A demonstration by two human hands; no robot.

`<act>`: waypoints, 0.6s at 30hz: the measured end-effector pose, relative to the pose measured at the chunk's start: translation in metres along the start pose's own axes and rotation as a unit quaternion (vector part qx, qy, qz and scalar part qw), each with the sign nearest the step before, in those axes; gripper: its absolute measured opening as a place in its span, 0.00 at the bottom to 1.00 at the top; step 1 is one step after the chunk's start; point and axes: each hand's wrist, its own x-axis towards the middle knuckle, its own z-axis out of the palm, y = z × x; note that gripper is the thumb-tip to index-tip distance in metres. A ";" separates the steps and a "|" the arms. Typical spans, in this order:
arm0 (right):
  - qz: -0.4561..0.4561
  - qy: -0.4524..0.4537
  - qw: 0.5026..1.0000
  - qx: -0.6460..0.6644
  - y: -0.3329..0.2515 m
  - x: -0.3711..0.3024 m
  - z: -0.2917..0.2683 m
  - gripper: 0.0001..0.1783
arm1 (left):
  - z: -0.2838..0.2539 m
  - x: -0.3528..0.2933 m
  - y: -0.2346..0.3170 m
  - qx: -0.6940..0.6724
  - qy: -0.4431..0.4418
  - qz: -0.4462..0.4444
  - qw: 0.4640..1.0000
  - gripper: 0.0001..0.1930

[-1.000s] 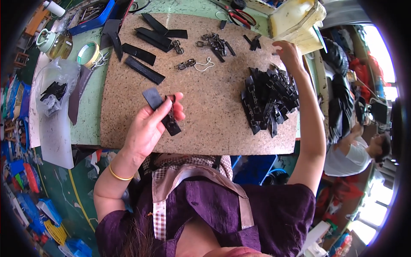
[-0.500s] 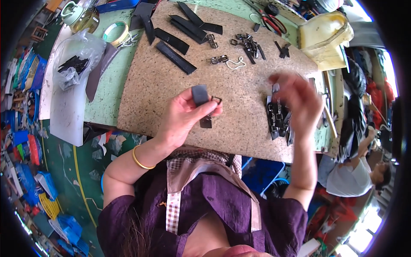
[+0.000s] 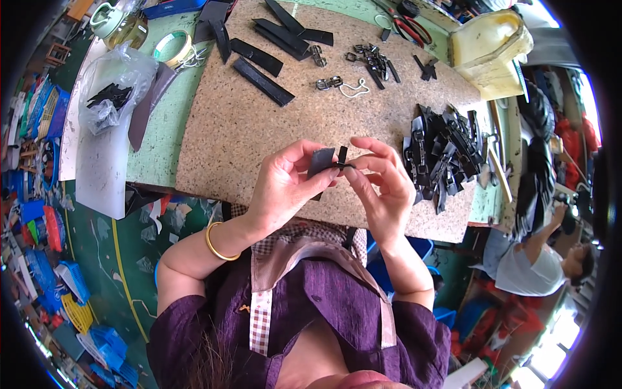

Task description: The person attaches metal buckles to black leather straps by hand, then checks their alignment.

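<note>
Above the near middle of the speckled board [image 3: 227,149], my left hand [image 3: 277,188] pinches a short black strap [image 3: 321,161] between thumb and fingers. A small metal buckle was visible at this strap half a second ago; now the fingers mostly cover it. My right hand [image 3: 385,185] meets the left one, its thumb and forefinger closed on a narrow black strip [image 3: 342,155] at the strap's right side. Whether the strip passes through the buckle cannot be told. Right of my hands lies a pile of black straps with buckles [image 3: 444,152].
Wide black strips [image 3: 262,81] lie at the board's far left, loose buckles [image 3: 372,61] and thin strips [image 3: 426,68] at the far right. Around the board are a plastic bag [image 3: 116,97], tape roll [image 3: 173,48], red-handled pliers [image 3: 411,31] and cut-open yellowish container [image 3: 489,48].
My right hand has come from over the strap pile at right to my left hand, bringing the narrow strip. The left hand has turned the strap slightly.
</note>
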 end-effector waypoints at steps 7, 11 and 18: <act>0.193 -0.003 0.958 0.213 -0.001 -0.005 0.002 0.07 | 0.000 -0.003 -0.011 -0.020 -0.006 0.027 0.999 0.10; 0.225 0.034 0.938 0.263 -0.002 -0.012 0.005 0.09 | 0.005 -0.005 -0.014 -0.012 0.016 0.032 0.999 0.08; 0.039 0.072 0.971 0.225 0.006 -0.014 0.007 0.09 | -0.009 0.004 0.007 0.188 -0.059 0.179 0.964 0.10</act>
